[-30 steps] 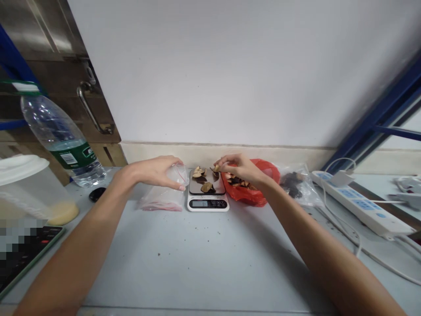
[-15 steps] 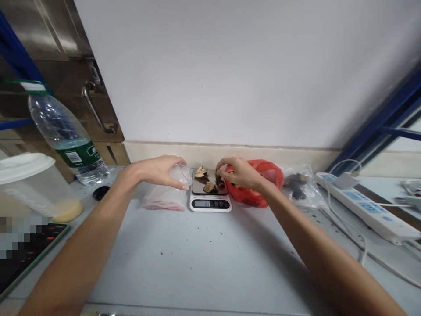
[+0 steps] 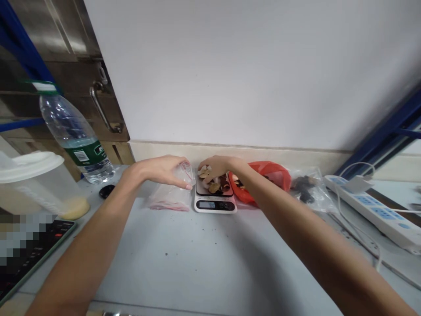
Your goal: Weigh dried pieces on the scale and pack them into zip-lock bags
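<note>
A small white kitchen scale (image 3: pixel 215 205) stands near the wall with several brown dried slices (image 3: pixel 215 187) on its dark platform. My right hand (image 3: pixel 213 166) reaches over the platform's far left part, fingers curled onto the slices there. My left hand (image 3: pixel 161 171) grips the mouth of a clear zip bag (image 3: pixel 169 195) with a red seal, just left of the scale. A red plastic bag (image 3: pixel 266 175) with more slices lies open right of the scale.
A clear bag of dark pieces (image 3: pixel 305 188) lies right of the red one. A white power strip (image 3: pixel 371 206) with cables runs at the right. A water bottle (image 3: pixel 74 136), a white-lidded container (image 3: pixel 36 184), a black cap (image 3: pixel 107 191) and a keyboard (image 3: pixel 29 254) sit left.
My right hand has moved left from the red bag's mouth across the scale platform. More slices now lie on the platform. My left hand keeps its hold on the clear bag.
</note>
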Motion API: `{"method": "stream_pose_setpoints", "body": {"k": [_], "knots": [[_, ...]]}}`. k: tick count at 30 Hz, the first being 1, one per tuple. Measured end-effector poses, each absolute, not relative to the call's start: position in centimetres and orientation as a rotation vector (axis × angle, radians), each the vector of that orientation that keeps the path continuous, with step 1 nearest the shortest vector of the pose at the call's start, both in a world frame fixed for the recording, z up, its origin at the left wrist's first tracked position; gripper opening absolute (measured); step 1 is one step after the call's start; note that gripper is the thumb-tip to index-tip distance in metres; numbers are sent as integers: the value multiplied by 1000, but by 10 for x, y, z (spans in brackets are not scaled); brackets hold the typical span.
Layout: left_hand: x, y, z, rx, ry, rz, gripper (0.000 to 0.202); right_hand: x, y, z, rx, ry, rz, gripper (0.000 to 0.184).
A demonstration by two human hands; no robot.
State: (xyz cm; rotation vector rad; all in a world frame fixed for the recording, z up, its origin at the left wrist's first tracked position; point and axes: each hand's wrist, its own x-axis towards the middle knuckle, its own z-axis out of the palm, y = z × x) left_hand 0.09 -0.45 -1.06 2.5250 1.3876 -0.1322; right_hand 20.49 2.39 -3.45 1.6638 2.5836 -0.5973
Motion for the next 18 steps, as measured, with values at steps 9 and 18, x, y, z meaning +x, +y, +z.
{"method": "stream_pose_setpoints", "body": {"k": [9,18], "knots": [[2,1,-19,2524,1369,-123,93,218,42,-56,1573,2734,-634,36],[18,2,-30,2556,1288,-78,88,237,17,-45,1686,2906,-877,26]]}}
